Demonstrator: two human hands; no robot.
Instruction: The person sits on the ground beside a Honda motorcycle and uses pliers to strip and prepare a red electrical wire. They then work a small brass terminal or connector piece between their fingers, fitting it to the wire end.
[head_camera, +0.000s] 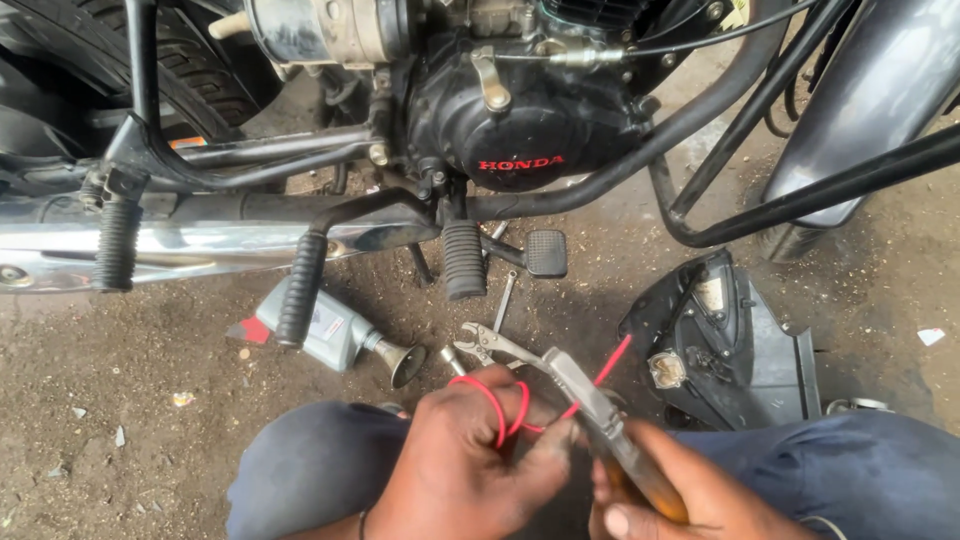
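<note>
**Hands on red wire and pliers beside motorcycle**

L hand (470, 455) sat low-centre, back of hand up, fingers curled shut w/ red wire (497, 402) looped round them; thumb and forefinger pinched the wire near the tool. R hand (680, 495) at approx 4 o'clock from the L, palm up, wrapped closed round the handles of the pliers (560, 375). Pliers angled toward 10 o'clock, jaws parted, tip past the L knuckles. Free end of wire stuck out toward 1 o'clock, crossing behind the pliers.

Knees in dark blue trousers (880, 465) framed both hands. At 12 o'clock: motorcycle engine (530, 120), black, w/ footpeg (463, 258) and brake pedal (546, 252) just below it. Chrome exhaust (200, 245) ran off toward 9 o'clock. At 10 o'clock, grey oil bottle (335, 335) w/ funnel-like spout lay on its side on dirt ground (120, 400), partly behind a kick lever (298, 290). Black headlight housing (715, 340) lay at 2 o'clock. Small spanner (505, 300) lay under the pedal.
</note>
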